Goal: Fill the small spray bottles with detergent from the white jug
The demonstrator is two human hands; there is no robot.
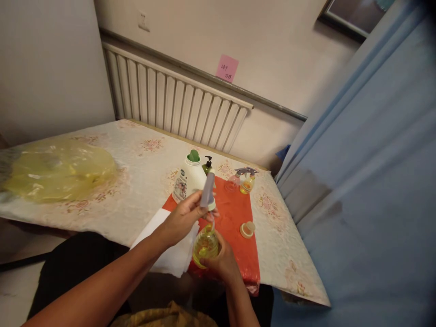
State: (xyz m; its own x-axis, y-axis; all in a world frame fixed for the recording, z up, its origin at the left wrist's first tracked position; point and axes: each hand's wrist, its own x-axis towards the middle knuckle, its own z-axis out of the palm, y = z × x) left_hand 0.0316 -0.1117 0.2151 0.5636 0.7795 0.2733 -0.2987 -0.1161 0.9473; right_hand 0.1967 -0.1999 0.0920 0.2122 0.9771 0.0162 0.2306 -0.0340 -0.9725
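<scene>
Bottle in right hand; sprayer above in left hand

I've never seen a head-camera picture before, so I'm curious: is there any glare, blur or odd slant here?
Head view: bright glints on the yellow plastic bag; head view: the radiator slopes down rightward, as if the room tilts; head view: the spray head in the left hand looks slightly soft, and the small print on the white bottle is unreadable.

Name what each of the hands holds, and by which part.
Left hand: the spray top, near its collar. Right hand: the clear bottle, by its side.
</scene>
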